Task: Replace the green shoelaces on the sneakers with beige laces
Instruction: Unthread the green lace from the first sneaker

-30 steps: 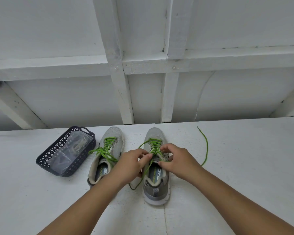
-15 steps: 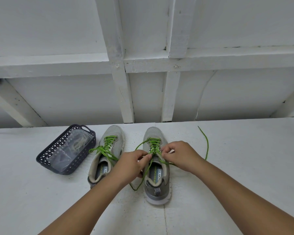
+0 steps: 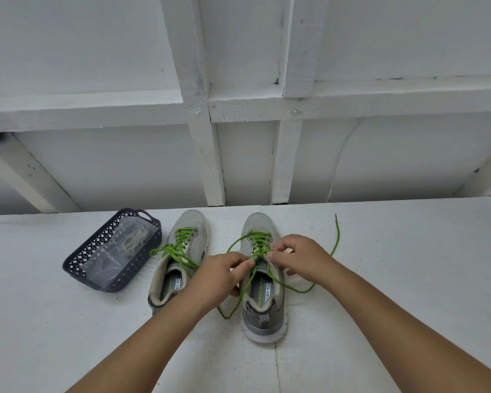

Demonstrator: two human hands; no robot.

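Two sneakers (image 3: 262,279) and one basket (image 3: 97,251), at ten o'clock, are seen on the tabletop (image 3: 408,279). The green lace (image 3: 275,279) is pinched by the left hand (image 3: 219,279) and right hand (image 3: 301,258). The bagged basket contents are hard to make out.

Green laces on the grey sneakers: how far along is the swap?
Early. Done: the green lace of the right-side grey mesh sneaker is untied, ends trailing. In hand: left hand and right hand pinch it at the eyelets. Left: the other grey sneaker, still laced; beige laces bagged in the dark basket.
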